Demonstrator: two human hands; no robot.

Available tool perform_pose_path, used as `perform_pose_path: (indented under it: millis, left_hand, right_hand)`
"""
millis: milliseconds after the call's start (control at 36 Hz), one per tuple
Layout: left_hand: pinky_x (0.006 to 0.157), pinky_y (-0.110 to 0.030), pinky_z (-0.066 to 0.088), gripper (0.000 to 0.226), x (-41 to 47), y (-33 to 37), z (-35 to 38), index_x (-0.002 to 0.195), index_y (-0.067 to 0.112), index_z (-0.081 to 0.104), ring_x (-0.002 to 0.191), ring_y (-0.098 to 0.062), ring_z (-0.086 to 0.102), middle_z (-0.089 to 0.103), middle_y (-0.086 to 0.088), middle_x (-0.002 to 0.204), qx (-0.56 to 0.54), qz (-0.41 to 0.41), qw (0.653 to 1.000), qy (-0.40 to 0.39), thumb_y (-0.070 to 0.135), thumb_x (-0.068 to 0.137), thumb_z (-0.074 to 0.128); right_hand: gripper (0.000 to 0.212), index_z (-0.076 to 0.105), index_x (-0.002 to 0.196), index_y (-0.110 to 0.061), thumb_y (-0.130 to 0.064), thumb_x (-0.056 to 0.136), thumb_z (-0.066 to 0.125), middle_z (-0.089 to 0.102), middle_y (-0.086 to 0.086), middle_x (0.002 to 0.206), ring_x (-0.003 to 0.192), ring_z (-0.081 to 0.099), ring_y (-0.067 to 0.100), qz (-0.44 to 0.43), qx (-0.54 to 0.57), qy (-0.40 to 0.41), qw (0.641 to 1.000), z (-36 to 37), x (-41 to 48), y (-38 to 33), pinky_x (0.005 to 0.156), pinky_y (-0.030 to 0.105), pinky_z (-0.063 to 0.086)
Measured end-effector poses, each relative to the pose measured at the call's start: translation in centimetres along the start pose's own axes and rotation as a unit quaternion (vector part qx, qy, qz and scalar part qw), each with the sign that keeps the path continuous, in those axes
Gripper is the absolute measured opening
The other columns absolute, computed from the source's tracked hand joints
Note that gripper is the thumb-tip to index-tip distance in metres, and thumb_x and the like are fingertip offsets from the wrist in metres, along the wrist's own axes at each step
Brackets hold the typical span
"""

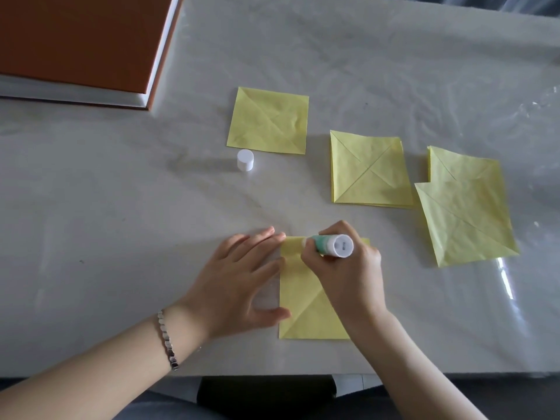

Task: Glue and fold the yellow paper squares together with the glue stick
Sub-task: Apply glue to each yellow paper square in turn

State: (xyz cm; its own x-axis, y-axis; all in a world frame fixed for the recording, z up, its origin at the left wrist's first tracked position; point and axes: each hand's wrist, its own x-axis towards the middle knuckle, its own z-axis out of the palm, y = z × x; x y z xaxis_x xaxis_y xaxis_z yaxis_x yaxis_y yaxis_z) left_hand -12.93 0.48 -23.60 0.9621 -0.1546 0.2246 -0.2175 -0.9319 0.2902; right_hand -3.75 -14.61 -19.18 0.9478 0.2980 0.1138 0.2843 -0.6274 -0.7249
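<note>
A yellow paper square (303, 298) with diagonal creases lies near the table's front edge. My left hand (239, 280) rests flat at its left side, fingertips pressing the paper's left edge. My right hand (348, 268) grips a green-and-white glue stick (333, 245), its tip down on the square's top left corner. The stick's white cap (245, 160) stands apart on the table, farther back. More yellow squares lie beyond: one (269, 121) behind the cap, a small stack (369, 169) in the middle, and two overlapping ones (466, 213) at the right.
A large orange-covered book or box (78, 40) lies at the back left. The pale table (121, 222) is covered with clear, wrinkled plastic film. The table's front edge runs just below my forearms.
</note>
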Motion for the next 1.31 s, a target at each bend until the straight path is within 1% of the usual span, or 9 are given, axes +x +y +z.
perform_pose_path:
  millis: [139,389,528,583,694,861,1028,1167,1306]
  left_hand:
    - [0.100,-0.040,0.033,0.059,0.0,0.0,0.0,0.108,0.019,0.050,0.129,-0.024,0.041,0.052,-0.011,0.135,-0.003,-0.002,1.000,-0.002,0.067,0.073,0.053]
    - [0.103,-0.040,0.029,0.058,0.0,0.1,-0.1,0.106,0.018,0.055,0.130,-0.024,0.039,0.051,-0.011,0.136,-0.013,-0.007,1.000,-0.007,0.066,0.074,0.051]
    - [0.102,-0.039,0.029,0.058,0.1,0.1,-0.2,0.105,0.016,0.058,0.131,-0.024,0.038,0.051,-0.011,0.136,-0.007,-0.004,1.000,-0.011,0.064,0.073,0.053]
    - [0.102,-0.039,0.029,0.058,0.0,0.1,-0.2,0.105,0.016,0.057,0.131,-0.024,0.038,0.051,-0.011,0.136,-0.004,-0.003,1.000,-0.012,0.064,0.073,0.054]
    - [0.101,-0.040,0.031,0.058,0.0,0.1,-0.2,0.109,0.017,0.051,0.131,-0.024,0.039,0.051,-0.011,0.136,-0.006,0.002,1.000,-0.007,0.065,0.076,0.051]
    - [0.100,-0.039,0.032,0.062,0.1,0.1,-0.4,0.109,0.011,0.065,0.130,-0.025,0.040,0.053,-0.011,0.135,-0.004,-0.001,1.000,-0.012,0.062,0.077,0.052]
    - [0.100,-0.039,0.032,0.061,0.0,0.1,-0.2,0.100,0.011,0.068,0.129,-0.024,0.040,0.052,-0.011,0.135,-0.002,-0.002,1.000,-0.007,0.064,0.075,0.052]
    - [0.102,-0.039,0.029,0.059,0.1,0.0,0.0,0.110,0.020,0.051,0.129,-0.023,0.039,0.052,-0.011,0.135,-0.015,-0.003,1.000,0.006,0.066,0.074,0.052]
    - [0.101,-0.040,0.031,0.057,0.1,0.1,-0.3,0.111,0.018,0.052,0.129,-0.024,0.039,0.052,-0.012,0.135,-0.026,-0.002,1.000,0.011,0.065,0.078,0.049]
  right_hand:
    - [0.023,0.053,0.066,-0.013,-0.017,0.071,0.075,0.053,-0.005,0.052,0.050,0.049,0.019,0.036,0.007,0.019,0.999,-1.9,0.4,1.6,0.048,0.036,0.044]
    - [0.017,0.056,0.069,-0.011,-0.015,0.072,0.073,0.057,-0.002,0.058,0.065,0.053,0.017,0.099,0.010,0.046,0.994,-5.1,0.5,4.2,0.050,0.016,0.040]
    - [0.015,0.057,0.070,-0.011,-0.014,0.071,0.072,0.058,-0.004,0.060,0.058,0.054,0.019,0.087,0.015,0.090,0.992,-6.0,0.0,3.3,0.052,0.018,0.042]
    - [0.016,0.058,0.068,-0.012,-0.015,0.069,0.073,0.059,-0.006,0.058,0.064,0.056,0.016,0.054,0.024,0.063,0.996,-5.4,-0.5,2.1,0.049,0.015,0.041]
    - [0.020,0.056,0.065,-0.014,-0.018,0.067,0.076,0.057,-0.006,0.053,0.058,0.054,0.015,0.015,0.031,-0.004,0.999,-2.4,-1.2,0.3,0.046,0.026,0.043]
    - [0.024,0.052,0.065,-0.010,-0.030,0.067,0.066,0.052,-0.001,0.048,0.058,0.051,0.020,-0.031,0.029,-0.035,0.999,0.4,-1.1,-0.5,0.045,0.032,0.039]
    - [0.026,0.054,0.065,-0.010,-0.022,0.067,0.076,0.054,0.001,0.050,0.059,0.050,0.019,-0.009,0.014,-0.024,1.000,-0.8,-1.1,0.5,0.047,0.032,0.040]
    - [0.022,0.055,0.066,-0.012,-0.016,0.067,0.076,0.057,-0.004,0.053,0.060,0.053,0.016,0.034,0.006,-0.003,0.999,-3.1,-0.9,2.4,0.047,0.032,0.042]
    - [0.020,0.057,0.067,-0.011,-0.016,0.068,0.076,0.058,0.000,0.055,0.060,0.054,0.016,0.073,-0.001,0.008,0.997,-5.0,-0.8,3.9,0.048,0.026,0.042]
